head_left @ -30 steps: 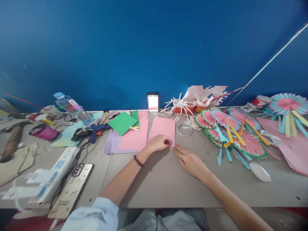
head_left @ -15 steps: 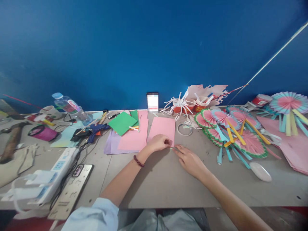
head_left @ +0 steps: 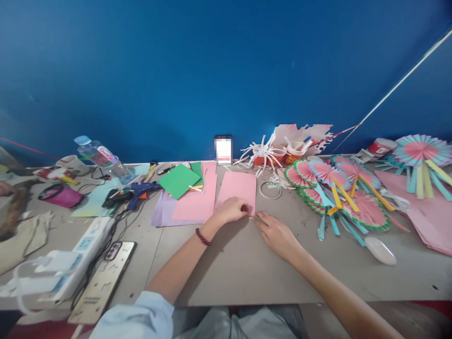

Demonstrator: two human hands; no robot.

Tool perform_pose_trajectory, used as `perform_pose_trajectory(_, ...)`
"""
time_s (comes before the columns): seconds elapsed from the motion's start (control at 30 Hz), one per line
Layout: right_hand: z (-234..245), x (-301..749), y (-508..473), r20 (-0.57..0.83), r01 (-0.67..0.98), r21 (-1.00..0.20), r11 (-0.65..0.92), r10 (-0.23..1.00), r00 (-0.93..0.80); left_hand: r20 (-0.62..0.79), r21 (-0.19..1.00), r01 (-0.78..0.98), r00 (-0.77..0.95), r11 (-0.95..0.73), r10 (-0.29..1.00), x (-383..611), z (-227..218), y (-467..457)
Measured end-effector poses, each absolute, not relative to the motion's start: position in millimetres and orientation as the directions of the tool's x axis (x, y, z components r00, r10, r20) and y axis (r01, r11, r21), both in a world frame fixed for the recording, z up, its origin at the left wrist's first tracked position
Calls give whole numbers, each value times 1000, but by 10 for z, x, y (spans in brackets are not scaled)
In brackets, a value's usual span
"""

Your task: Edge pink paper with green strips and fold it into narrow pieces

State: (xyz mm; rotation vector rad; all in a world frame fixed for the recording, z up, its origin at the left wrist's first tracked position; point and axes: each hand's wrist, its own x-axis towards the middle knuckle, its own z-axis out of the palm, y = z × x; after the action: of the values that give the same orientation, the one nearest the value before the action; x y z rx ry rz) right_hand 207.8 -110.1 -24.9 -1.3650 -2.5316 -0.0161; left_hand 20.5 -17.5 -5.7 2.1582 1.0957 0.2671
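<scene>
In the head view a pink sheet of paper [head_left: 237, 187] lies on the grey table in front of me. My left hand [head_left: 233, 209] is at its near edge, fingers curled in a pinch on the paper. My right hand [head_left: 274, 230] rests beside the sheet's near right corner, fingers stretched out low over the table. A tiny pale green bit [head_left: 251, 217] shows between the two hands; what it belongs to is too small to tell. The left fingertips are partly hidden.
Left are stacked coloured sheets [head_left: 179, 181], a blue glue gun [head_left: 141, 192], a bottle [head_left: 104, 157], a power strip [head_left: 79, 259] and a phone [head_left: 104, 282]. Right are a tape ring [head_left: 270, 189], folded paper fans [head_left: 367, 209] and a white mouse [head_left: 380, 250].
My hands and the pink sheet stay almost still. At the far left edge, what looks like another person's hand has come in at the hammer, which is now blurred.
</scene>
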Motion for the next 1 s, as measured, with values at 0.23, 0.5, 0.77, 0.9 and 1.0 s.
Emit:
perform_pose_trajectory(0.23, -252, 2041, -1089, 248, 803, -182, 567, 817, -520, -142, 617, 679, 593, -397, 793, 217, 0, -204)
perform_pose_trajectory(0.5, -251, 2048, -1091, 254, 789, -212, 577, 812, -526, -121, 590, 685, 598, -427, 793, 216, 1, -200)
perform_pose_trajectory(0.77, -214, 1970, -1118, 201, 825, -145, 546, 833, -516, -131, 648, 674, 559, -356, 819, 215, -8, -198)
perform_pose_trajectory(0.9, -242, 1947, -1120, 173, 831, -131, 541, 837, -518, -157, 693, 618, 632, -372, 759, 148, 30, -180)
perform_pose_trajectory(1.0, -241, 1944, -1123, 172, 830, -161, 534, 843, -509, -191, 695, 620, 647, -363, 738, 60, 47, -139)
